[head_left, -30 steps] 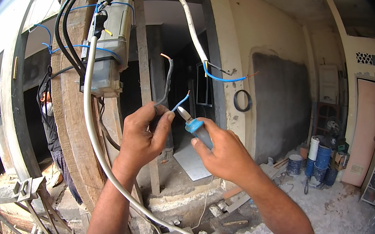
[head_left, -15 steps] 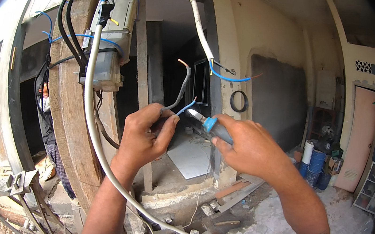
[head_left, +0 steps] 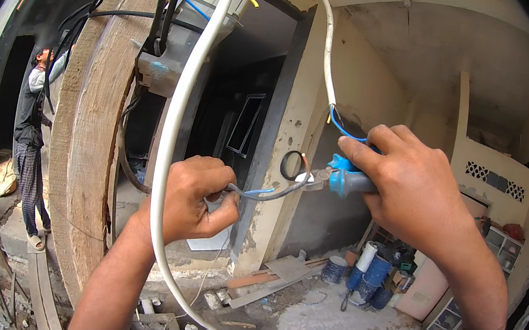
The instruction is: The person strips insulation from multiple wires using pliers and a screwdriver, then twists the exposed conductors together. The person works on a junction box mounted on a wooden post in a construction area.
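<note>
My left hand (head_left: 197,196) is closed in a pinch on two insulated wires. The dark grey wire (head_left: 277,197) curves up to a bare copper tip, and the shorter blue wire (head_left: 261,191) lies along it. My right hand (head_left: 410,177) grips pliers (head_left: 351,178) with blue-and-grey handles. Their metal jaws are beside the dark wire's upper end; whether they touch it, I cannot tell. Above my right hand hangs a white cable (head_left: 326,53) with stripped blue and yellow ends, the blue one passing behind my fingers. Another thick white cable (head_left: 180,120) loops down in front of my left wrist.
A wooden post (head_left: 102,77) at the left carries black cables and a grey meter box (head_left: 170,66). Beyond it a person (head_left: 34,115) stands with an arm raised. Planks (head_left: 269,282) and rubble lie below. Blue drums (head_left: 376,273) stand at the right near a shelf.
My view has shifted and turned. My right hand has raised the pliers from near the blue wire's tip to the dark wire's end, which now bends to the right.
</note>
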`<state>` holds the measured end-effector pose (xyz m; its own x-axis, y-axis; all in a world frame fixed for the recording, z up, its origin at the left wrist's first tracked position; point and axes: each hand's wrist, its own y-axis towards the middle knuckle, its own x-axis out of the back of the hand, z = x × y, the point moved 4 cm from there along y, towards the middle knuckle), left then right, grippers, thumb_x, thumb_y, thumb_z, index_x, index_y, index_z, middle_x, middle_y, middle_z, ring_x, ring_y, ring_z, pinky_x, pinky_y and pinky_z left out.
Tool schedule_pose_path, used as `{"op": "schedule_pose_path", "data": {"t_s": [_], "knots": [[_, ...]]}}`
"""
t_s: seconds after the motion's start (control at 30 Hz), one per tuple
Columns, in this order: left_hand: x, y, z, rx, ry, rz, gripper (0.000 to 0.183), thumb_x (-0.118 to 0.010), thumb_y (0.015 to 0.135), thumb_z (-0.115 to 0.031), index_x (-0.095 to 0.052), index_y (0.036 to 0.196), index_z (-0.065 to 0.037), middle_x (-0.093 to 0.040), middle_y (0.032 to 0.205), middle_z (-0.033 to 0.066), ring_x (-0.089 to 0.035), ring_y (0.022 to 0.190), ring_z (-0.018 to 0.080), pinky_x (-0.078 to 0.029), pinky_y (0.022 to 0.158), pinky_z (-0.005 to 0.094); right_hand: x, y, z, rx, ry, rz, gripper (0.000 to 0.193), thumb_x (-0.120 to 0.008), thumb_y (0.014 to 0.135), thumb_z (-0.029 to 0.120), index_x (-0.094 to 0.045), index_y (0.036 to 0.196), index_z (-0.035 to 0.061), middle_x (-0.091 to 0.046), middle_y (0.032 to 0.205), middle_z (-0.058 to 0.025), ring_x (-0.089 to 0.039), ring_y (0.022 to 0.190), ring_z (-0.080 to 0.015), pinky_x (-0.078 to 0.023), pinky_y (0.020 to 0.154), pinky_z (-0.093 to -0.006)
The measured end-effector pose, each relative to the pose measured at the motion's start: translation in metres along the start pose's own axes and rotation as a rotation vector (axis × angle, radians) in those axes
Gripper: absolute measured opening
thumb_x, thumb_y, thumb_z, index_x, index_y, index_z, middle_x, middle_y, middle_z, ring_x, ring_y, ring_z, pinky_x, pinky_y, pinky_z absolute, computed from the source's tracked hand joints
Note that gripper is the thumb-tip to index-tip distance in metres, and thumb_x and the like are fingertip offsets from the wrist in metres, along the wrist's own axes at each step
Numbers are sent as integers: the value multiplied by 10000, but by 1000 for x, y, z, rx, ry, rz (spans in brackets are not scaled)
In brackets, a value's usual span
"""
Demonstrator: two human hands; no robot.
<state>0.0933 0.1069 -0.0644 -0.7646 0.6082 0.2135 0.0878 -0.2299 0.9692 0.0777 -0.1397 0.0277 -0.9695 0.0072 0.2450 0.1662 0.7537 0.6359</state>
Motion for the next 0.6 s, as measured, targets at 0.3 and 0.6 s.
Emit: {"op": "schedule_pose_path", "data": {"t_s": [0.3, 0.6], "knots": [[6, -17, 0, -36, 28, 27, 144, -687, 700, -114, -575, 712, -25, -534, 622, 110, -581, 600, 289, -498, 576, 431, 14, 48, 20, 385, -53, -129, 442, -773, 776, 101, -737, 1215, 145, -687, 1018, -50, -671, 1029, -248, -589, 719, -377], [10, -22, 2, -108, 32, -13, 132, -694, 676, -98, -584, 733, -51, -527, 609, 85, -583, 591, 284, -502, 567, 415, 8, 74, 47, 470, -83, 80, 447, -761, 814, 131, -732, 1260, 156, -712, 1046, -42, -675, 1078, -247, -609, 765, -374]]}}
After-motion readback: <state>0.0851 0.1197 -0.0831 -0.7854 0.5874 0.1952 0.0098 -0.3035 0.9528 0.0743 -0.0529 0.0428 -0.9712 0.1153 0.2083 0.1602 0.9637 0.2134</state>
